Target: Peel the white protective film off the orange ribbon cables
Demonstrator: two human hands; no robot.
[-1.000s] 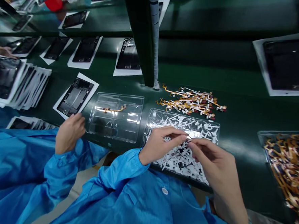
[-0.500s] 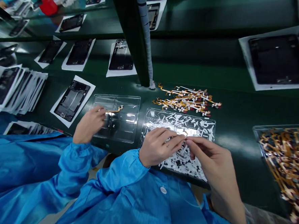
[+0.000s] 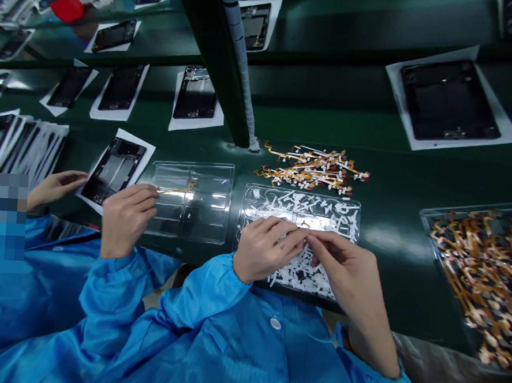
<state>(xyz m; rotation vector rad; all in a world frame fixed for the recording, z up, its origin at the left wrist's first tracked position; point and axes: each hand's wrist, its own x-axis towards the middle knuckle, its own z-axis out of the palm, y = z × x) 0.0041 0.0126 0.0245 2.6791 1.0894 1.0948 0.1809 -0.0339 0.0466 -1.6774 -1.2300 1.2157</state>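
Observation:
My left hand (image 3: pixel 270 247) and my right hand (image 3: pixel 342 263) meet fingertip to fingertip over a clear plastic tray (image 3: pixel 242 214) strewn with white paper scraps (image 3: pixel 294 277). Both are closed in a pinch. A tiny gold end of a flex cable (image 3: pixel 306 224) pokes out above the fingertips; the fingers hide most of it. Just beyond the tray lies a loose pile of orange and white flex cables (image 3: pixel 313 167). To the right, a second tray (image 3: pixel 432 214) is heaped with copper-coloured flex cables (image 3: pixel 489 275).
At left, a co-worker's hand (image 3: pixel 128 218) holds a flex cable (image 3: pixel 173 191) over a divided clear tray (image 3: pixel 205 234); their other hand (image 3: pixel 59 188) touches a tablet housing (image 3: pixel 116 168). A slanted green post (image 3: pixel 216 62) rises behind. More housings lie on white sheets, one at right (image 3: pixel 450 102).
The view has shifted slightly right. My hands keep their pinch over the scraps. The co-worker's cable hand has moved left, and their other hand has appeared at the tablet housing.

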